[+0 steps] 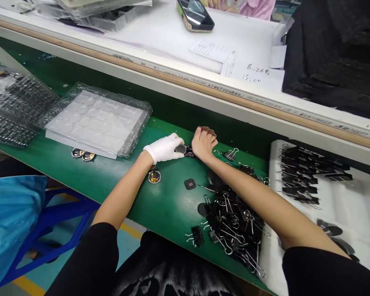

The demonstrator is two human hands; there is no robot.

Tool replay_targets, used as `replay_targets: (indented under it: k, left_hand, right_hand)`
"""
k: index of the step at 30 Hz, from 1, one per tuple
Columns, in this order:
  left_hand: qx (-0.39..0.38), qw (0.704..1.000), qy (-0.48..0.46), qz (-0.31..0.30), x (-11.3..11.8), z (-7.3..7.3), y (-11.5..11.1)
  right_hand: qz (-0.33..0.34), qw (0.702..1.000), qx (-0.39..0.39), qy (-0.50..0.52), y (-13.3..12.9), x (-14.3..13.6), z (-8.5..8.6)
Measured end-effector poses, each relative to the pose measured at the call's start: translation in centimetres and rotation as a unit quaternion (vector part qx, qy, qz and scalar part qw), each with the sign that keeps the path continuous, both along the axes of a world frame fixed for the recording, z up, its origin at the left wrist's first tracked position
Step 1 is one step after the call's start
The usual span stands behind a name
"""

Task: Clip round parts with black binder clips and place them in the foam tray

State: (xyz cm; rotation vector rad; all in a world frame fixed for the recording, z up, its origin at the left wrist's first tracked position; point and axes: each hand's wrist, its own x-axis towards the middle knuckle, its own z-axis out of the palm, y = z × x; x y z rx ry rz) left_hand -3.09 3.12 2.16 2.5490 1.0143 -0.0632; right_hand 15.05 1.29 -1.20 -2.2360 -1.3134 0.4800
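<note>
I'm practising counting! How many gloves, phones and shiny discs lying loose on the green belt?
Gloves: 1
Phones: 1
Loose discs in full view: 3
Total: 5

A long green table (160, 205) runs across the room. Behind the green table a pale rail with a brown strip (203, 88) runs from one side to the other. Past the rail sits a white table (172, 28) in bright light. Under the green table, on the left, stands a blue metal frame (58, 230). The floor (49, 271) below the green table is grey-blue with a yellow line (24, 283) on it.
</note>
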Motion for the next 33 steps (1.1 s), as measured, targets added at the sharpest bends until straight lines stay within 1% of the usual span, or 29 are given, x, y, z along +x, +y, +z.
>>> replay_targets:
  k: [5,9,14,17,19,20,21,22,23,24,25,26,27,29,30,31,33]
  left_hand:
    - [0.028,0.999,0.027,-0.020,0.7,0.0,0.2]
    - [0.039,0.998,0.024,-0.039,1.4,-0.2,0.2]
    - [0.046,0.998,0.016,-0.037,1.8,-0.7,0.3]
    - [0.051,0.998,0.013,-0.034,1.6,-0.7,0.0]
    - [0.054,0.998,0.014,-0.028,1.4,-0.4,-0.5]
    - [0.056,0.998,0.021,-0.018,1.3,-0.2,-0.8]
    - [0.060,0.998,0.030,-0.001,1.2,0.0,-1.1]
    - [0.067,0.997,0.038,0.022,1.1,0.2,-1.5]
    - [0.080,0.995,0.043,0.045,1.0,0.4,-1.8]
    - [0.097,0.993,0.042,0.060,0.9,0.6,-2.1]
    - [0.113,0.991,0.039,0.060,0.9,0.7,-2.4]
    - [0.124,0.991,0.035,0.044,0.9,0.9,-2.6]
    - [0.128,0.991,0.036,0.018,1.0,1.0,-2.7]
    - [0.121,0.991,0.053,-0.024,1.2,1.3,-3.0]
    - [0.112,0.991,0.066,-0.026,1.3,1.4,-3.2]
    - [0.105,0.991,0.079,-0.013,1.3,1.5,-3.3]
    - [0.112,0.989,0.088,0.027,1.3,1.8,-3.6]
  right_hand:
    - [-0.012,1.000,0.006,0.002,0.1,0.1,-0.6]
    - [-0.016,1.000,0.012,0.004,0.1,0.4,-0.7]
    - [-0.018,1.000,0.008,0.012,0.0,0.0,-0.6]
    - [-0.023,0.999,0.008,0.030,0.0,-0.4,0.1]
    - [-0.017,0.999,0.005,0.044,0.0,0.1,1.4]
    - [0.006,0.999,-0.001,0.045,0.0,0.8,2.3]
    - [0.046,0.998,-0.010,0.035,-0.2,1.9,3.2]
    - [0.098,0.995,-0.027,0.007,-0.4,3.3,4.2]
    - [0.149,0.987,-0.052,-0.031,-0.6,5.0,5.2]
    - [0.188,0.976,-0.081,-0.077,-1.0,6.8,6.0]
    - [0.198,0.967,-0.114,-0.116,-1.4,8.6,6.7]
    - [0.193,0.961,-0.142,-0.138,-1.8,10.2,7.2]
    - [0.183,0.958,-0.168,-0.145,-2.1,11.7,7.6]
    - [0.173,0.957,-0.196,-0.123,-2.7,13.7,7.9]
    - [0.176,0.957,-0.201,-0.109,-2.8,14.2,8.0]
    - [0.179,0.959,-0.199,-0.094,-2.9,14.5,8.0]
    - [0.181,0.965,-0.179,-0.061,-2.8,14.1,8.0]
